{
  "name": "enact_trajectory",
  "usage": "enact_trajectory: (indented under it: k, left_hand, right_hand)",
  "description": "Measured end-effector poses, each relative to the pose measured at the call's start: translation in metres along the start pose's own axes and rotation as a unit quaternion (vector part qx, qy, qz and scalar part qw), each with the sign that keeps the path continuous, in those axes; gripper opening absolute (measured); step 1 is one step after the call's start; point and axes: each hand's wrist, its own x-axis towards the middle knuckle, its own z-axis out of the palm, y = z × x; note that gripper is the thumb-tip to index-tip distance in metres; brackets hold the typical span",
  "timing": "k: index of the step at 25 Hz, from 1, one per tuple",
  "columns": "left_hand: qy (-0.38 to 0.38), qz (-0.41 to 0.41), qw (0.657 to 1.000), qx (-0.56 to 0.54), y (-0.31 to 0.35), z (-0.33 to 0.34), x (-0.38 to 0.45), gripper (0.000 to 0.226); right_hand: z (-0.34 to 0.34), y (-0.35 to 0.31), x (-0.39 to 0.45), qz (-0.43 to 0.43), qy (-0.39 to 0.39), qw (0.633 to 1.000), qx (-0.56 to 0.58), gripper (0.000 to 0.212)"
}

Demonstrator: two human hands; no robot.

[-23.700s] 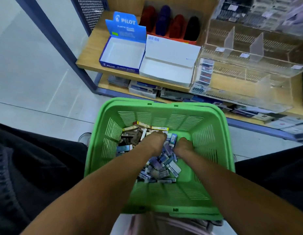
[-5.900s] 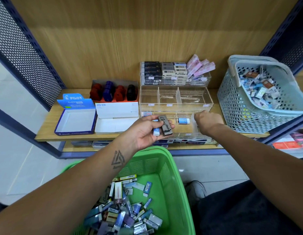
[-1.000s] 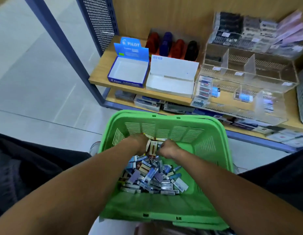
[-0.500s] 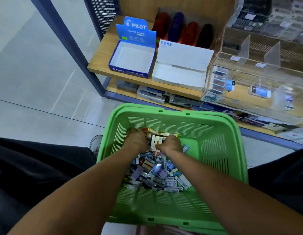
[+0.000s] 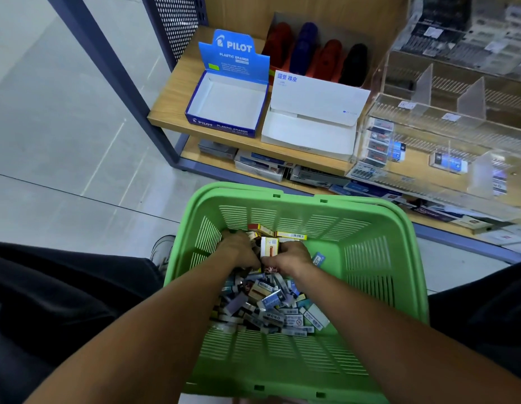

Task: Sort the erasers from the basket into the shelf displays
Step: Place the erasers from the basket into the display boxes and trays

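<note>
A green basket (image 5: 367, 258) in front of me holds a pile of several small erasers (image 5: 268, 304) in mixed sleeves. Both my hands reach into its far side. My left hand (image 5: 238, 249) and my right hand (image 5: 292, 258) have curled fingers that meet on a white-and-yellow eraser (image 5: 269, 246), which stands upright between them. The fingertips are buried among the erasers. On the shelf beyond stand an empty blue Pilot eraser box (image 5: 227, 103), an open white box (image 5: 308, 132) and a clear acrylic display (image 5: 445, 132) with a few erasers in its front compartments.
Red, blue and black items (image 5: 311, 53) line the back of the wooden shelf (image 5: 171, 112). Flat boxes (image 5: 259, 164) lie on the lower shelf. A dark metal shelf post (image 5: 113, 71) rises at the left. My shoe (image 5: 163, 249) and dark trousers flank the basket on grey floor.
Over the last second both hands shifted slightly toward the basket's far wall, staying together on the upright eraser. My view tilted a little closer to the shelf.
</note>
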Motion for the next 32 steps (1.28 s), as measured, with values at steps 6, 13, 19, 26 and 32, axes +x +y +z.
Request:
enact_trajectory:
  k: [6,13,19,26,32]
  left_hand:
    - [-0.077,-0.005,0.976,-0.202,0.0,-0.008,-0.004,0.052]
    - [-0.168,-0.035,0.911,-0.375,0.015,-0.009,-0.024,0.043]
    - [-0.203,0.0,0.875,-0.439,0.021,-0.018,-0.047,0.049]
    - [-0.217,0.079,0.878,-0.419,0.041,-0.027,-0.071,0.048]
    - [-0.224,0.166,0.861,-0.425,0.07,-0.056,-0.103,0.055]
  right_hand:
    - [-0.023,0.005,-0.009,0.047,-0.103,0.976,0.187,0.04]
    - [-0.06,0.011,-0.016,0.058,-0.18,0.949,0.254,0.093]
    - [-0.09,0.002,-0.034,0.026,-0.234,0.942,0.239,0.079]
    - [-0.124,-0.002,-0.061,-0.006,-0.283,0.944,0.168,0.069]
    - [-0.163,-0.03,-0.094,-0.083,-0.27,0.951,0.124,0.045]
